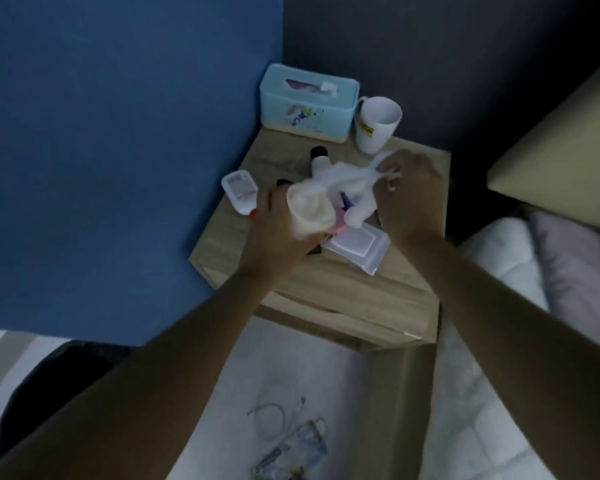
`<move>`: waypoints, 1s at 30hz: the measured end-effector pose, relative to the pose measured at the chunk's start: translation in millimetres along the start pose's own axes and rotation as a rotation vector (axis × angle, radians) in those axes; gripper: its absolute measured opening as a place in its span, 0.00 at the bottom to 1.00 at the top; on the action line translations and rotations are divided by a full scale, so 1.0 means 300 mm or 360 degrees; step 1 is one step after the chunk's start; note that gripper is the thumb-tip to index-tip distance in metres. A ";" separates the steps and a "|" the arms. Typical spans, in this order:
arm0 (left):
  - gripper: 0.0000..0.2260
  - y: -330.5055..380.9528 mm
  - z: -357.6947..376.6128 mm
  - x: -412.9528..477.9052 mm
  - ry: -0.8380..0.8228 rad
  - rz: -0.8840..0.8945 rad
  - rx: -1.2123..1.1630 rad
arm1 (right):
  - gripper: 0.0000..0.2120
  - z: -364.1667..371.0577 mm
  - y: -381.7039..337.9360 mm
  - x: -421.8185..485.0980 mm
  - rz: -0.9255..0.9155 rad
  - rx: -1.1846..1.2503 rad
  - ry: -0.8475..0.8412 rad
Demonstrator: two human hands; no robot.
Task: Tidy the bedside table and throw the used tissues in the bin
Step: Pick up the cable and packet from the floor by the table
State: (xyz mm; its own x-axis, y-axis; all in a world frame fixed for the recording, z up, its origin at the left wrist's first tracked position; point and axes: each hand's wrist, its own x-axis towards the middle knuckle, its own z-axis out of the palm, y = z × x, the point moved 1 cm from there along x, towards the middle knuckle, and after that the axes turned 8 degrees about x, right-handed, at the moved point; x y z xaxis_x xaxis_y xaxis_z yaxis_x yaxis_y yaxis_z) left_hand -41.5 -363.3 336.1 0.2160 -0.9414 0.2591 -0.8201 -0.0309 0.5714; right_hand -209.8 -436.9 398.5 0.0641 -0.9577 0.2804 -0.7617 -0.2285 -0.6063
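**Both hands gathering crumpled tissues over the bedside counter**

Both bare forearms reach forward from the near edge and meet above the middle of the wooden counter [343, 292]. The left hand [278, 230] is turned palm inward, its grip clenched around a wad of used tissues [312, 206] that bulges out past the fingers. The right hand [409, 199] is bent at the wrist, its grip pinching a trailing strand of tissue [378, 168] between fingertips, held above the surface. The two clumps look joined by a white strand, though blur makes this hard to confirm.

Under the hands lies a clear plastic pouch [357, 247], near the counter's front edge. A small white device [239, 190] sits at the left edge. At the far side stand a light blue tissue box [305, 116] and, just right of it, a white mug [378, 124].

The counter sits in a corner of blue wall [118, 133]. A bed with white bedding [499, 265] lies to the right. A white cable [271, 417] lies on the pale floor in front
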 end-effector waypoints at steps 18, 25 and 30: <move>0.48 -0.044 0.180 0.354 -0.0229 -0.0195 0.0152 | 0.26 0.135 0.313 0.013 -0.0063 0.0216 -0.0662; 0.35 0.003 0.100 0.032 -0.0031 -0.0133 0.0057 | 0.22 0.073 0.205 -0.203 -0.0204 0.0342 -0.0596; 0.31 -0.082 0.057 -0.309 -0.0296 -0.0079 0.0088 | 0.22 0.114 0.161 -0.446 -0.0047 0.0400 -0.0632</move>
State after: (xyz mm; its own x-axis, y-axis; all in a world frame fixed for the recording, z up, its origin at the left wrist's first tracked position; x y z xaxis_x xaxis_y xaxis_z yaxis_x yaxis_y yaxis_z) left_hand -50.5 -280.9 284.6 0.1593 -0.9839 0.0805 -0.8397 -0.0922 0.5351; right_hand -233.0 -325.7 306.3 0.3626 -0.9317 0.0233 -0.5792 -0.2449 -0.7775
